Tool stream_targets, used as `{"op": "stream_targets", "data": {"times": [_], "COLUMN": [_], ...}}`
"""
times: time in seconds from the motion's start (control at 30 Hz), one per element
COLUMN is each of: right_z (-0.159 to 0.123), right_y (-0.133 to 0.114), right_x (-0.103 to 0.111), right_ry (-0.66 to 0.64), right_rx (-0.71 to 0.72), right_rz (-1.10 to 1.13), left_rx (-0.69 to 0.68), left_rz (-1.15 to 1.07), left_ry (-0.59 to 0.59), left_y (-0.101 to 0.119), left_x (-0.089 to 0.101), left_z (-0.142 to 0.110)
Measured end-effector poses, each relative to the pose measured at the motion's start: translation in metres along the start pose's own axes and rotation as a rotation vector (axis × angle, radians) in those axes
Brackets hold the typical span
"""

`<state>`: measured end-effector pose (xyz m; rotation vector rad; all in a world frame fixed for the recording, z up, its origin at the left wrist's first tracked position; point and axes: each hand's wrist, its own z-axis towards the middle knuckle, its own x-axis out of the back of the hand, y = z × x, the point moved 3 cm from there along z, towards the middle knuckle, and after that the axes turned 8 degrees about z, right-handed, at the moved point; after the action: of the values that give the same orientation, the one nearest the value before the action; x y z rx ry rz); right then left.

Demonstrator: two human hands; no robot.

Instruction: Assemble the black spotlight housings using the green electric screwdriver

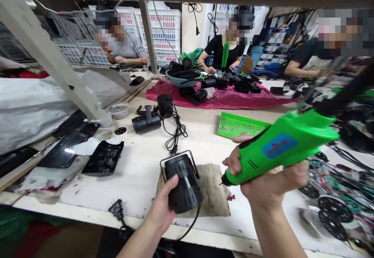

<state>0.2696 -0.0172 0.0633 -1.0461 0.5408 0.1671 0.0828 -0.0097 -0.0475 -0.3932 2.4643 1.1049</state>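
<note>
Lamp [185, 184], black and slotted with a wire bracket on top, is gripped by the left hand [159, 211], its fingers [174, 179] curled round the side, just over a burlap pad [212, 192] on the bench [137, 180]. The right hand [263, 182] has its fingers [233, 164] closed round a green screwdriver [277, 145], whose tip points toward the lamp without touching it. A plug [117, 210] lies near the bench edge. Farther on are a second lamp [146, 121], a green tray [238, 125] of screws, black discs [334, 209] with coloured wires, and a pink sheet [263, 102] under black lamp parts [213, 82]. Two co-workers [125, 48] [222, 50] sit across the bench
</note>
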Motion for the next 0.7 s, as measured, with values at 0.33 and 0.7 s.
{"op": "stream_targets", "data": {"times": [0.33,0.7], "right_z": [-0.02,-0.034], "right_y": [-0.001,-0.016], "right_x": [0.013,-0.02], "right_ry": [-0.148,0.003], "right_rx": [-0.037,0.222], "right_rz": [-0.222,0.068], "left_rx": [-0.119,-0.282], "left_rz": [0.013,0.095], "left_ry": [0.069,0.132], "left_y": [-0.004,0.0], "left_x": [-0.005,-0.024], "left_z": [-0.005,-0.012]}}
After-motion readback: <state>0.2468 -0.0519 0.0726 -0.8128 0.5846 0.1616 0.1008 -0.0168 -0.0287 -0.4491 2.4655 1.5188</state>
